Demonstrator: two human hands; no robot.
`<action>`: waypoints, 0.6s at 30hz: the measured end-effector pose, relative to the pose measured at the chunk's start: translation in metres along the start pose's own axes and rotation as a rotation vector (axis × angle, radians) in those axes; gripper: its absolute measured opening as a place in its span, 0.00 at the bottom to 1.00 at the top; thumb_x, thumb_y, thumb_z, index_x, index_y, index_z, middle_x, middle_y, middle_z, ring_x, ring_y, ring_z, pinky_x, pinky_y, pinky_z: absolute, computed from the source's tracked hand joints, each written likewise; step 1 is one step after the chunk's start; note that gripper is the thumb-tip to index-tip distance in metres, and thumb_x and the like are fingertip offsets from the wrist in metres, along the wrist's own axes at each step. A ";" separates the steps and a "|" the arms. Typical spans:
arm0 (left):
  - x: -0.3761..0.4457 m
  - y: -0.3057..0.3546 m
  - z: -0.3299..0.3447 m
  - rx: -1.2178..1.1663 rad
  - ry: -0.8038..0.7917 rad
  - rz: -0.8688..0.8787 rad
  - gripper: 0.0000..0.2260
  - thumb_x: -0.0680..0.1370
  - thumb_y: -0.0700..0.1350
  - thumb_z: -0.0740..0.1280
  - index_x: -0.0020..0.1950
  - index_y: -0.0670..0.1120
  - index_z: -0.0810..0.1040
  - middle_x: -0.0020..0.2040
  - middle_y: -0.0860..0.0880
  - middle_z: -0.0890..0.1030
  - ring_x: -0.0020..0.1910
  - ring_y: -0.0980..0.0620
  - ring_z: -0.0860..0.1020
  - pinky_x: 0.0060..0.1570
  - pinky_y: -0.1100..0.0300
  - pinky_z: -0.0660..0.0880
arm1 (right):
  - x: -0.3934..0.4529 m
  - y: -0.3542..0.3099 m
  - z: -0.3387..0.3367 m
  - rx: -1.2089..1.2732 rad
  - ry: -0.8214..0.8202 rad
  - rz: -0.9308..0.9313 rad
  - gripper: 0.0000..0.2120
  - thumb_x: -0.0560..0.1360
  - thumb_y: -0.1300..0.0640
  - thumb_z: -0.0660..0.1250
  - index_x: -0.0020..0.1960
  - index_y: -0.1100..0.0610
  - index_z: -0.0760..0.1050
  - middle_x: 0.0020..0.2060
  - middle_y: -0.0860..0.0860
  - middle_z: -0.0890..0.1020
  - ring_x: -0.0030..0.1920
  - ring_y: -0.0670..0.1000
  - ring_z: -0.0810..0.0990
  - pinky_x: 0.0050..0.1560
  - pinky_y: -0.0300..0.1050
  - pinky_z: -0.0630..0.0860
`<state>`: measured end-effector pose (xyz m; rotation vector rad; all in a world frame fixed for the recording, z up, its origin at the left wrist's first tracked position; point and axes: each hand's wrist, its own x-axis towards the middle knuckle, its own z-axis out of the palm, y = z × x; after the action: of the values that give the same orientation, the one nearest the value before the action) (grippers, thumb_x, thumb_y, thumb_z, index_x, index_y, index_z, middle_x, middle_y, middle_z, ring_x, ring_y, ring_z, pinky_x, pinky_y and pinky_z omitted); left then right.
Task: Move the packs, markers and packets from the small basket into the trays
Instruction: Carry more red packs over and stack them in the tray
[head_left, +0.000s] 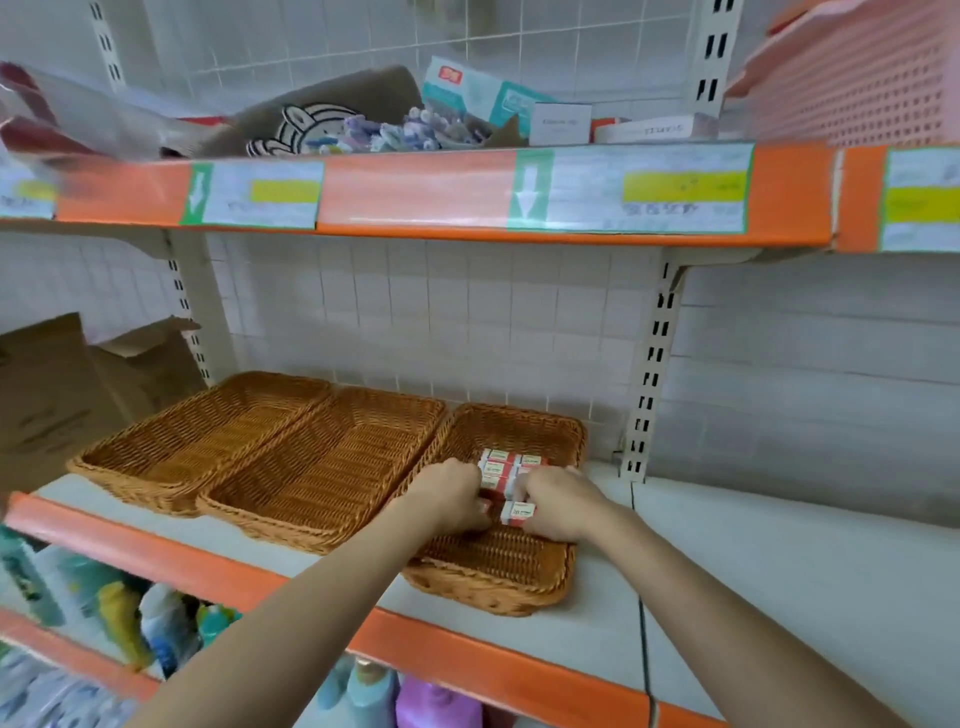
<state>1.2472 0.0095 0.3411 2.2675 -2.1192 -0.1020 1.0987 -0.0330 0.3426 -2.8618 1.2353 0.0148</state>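
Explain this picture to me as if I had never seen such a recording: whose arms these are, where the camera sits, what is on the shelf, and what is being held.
There is no machine here. A person wears a camera on the head, so you look forward and down along their own two bare arms. They stand at a shop shelf with orange edges. On it lie three wicker trays side by side: the left tray and middle tray show nothing inside; the right tray holds small red and white packs. The left hand and right hand are both in that tray, fingers curled around packs, arranging them. Bottles stand on the shelf below.
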 end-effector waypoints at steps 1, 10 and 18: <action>0.004 -0.002 0.002 0.001 -0.028 0.025 0.14 0.74 0.53 0.68 0.52 0.44 0.76 0.50 0.46 0.80 0.47 0.47 0.78 0.44 0.56 0.75 | 0.002 -0.001 0.001 -0.019 -0.010 0.013 0.12 0.77 0.53 0.63 0.59 0.54 0.78 0.58 0.52 0.79 0.60 0.55 0.75 0.64 0.50 0.66; 0.024 -0.030 0.001 0.080 -0.103 0.293 0.18 0.74 0.49 0.72 0.60 0.44 0.76 0.56 0.46 0.79 0.54 0.47 0.77 0.56 0.53 0.75 | 0.010 -0.007 0.009 -0.090 -0.078 0.123 0.12 0.75 0.52 0.67 0.57 0.55 0.78 0.54 0.51 0.80 0.57 0.53 0.75 0.61 0.48 0.63; 0.038 -0.039 0.003 0.073 0.020 0.398 0.04 0.76 0.46 0.66 0.47 0.46 0.74 0.54 0.45 0.77 0.52 0.47 0.76 0.47 0.57 0.72 | 0.019 -0.016 0.007 -0.036 0.066 0.195 0.16 0.78 0.56 0.63 0.66 0.56 0.71 0.60 0.55 0.73 0.61 0.55 0.71 0.57 0.48 0.70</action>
<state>1.2887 -0.0257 0.3346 1.8204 -2.5488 0.0107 1.1230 -0.0356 0.3356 -2.7804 1.5373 -0.0546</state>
